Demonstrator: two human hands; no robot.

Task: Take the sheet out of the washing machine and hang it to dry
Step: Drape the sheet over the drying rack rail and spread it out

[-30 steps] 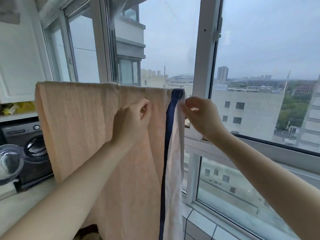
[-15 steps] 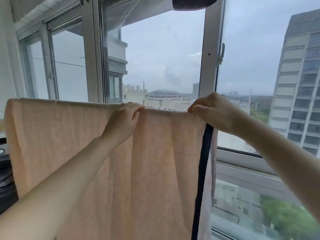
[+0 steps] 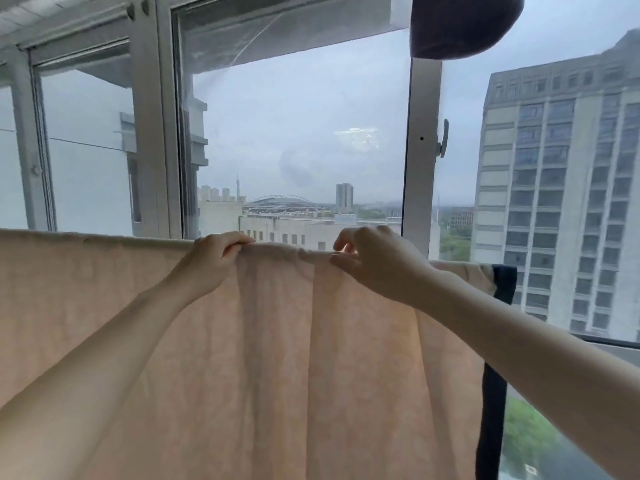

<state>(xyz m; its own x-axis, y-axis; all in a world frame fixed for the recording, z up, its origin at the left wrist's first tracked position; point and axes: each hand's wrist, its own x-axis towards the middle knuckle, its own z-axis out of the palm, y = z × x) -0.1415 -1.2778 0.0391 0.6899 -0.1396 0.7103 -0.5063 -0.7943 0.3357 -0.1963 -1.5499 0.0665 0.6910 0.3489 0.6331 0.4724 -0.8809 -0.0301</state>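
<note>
A pale peach sheet with a dark blue border strip along its right edge hangs straight down in front of the window, its top fold running level across the view. The line or rod under the fold is hidden by the cloth. My left hand grips the top fold near the middle, fingers curled over it. My right hand pinches the same top edge a short way to the right, thumb and fingers on the cloth. Vertical creases fall from between the two hands.
Behind the sheet stand white window frames with a handle on the right sash. A dark rounded cloth item hangs at the top right. City buildings show through the glass.
The sheet's top edge has spread further right, its blue border now far right of my right hand. My right hand moved left along the fold. The washing machine has left the view.
</note>
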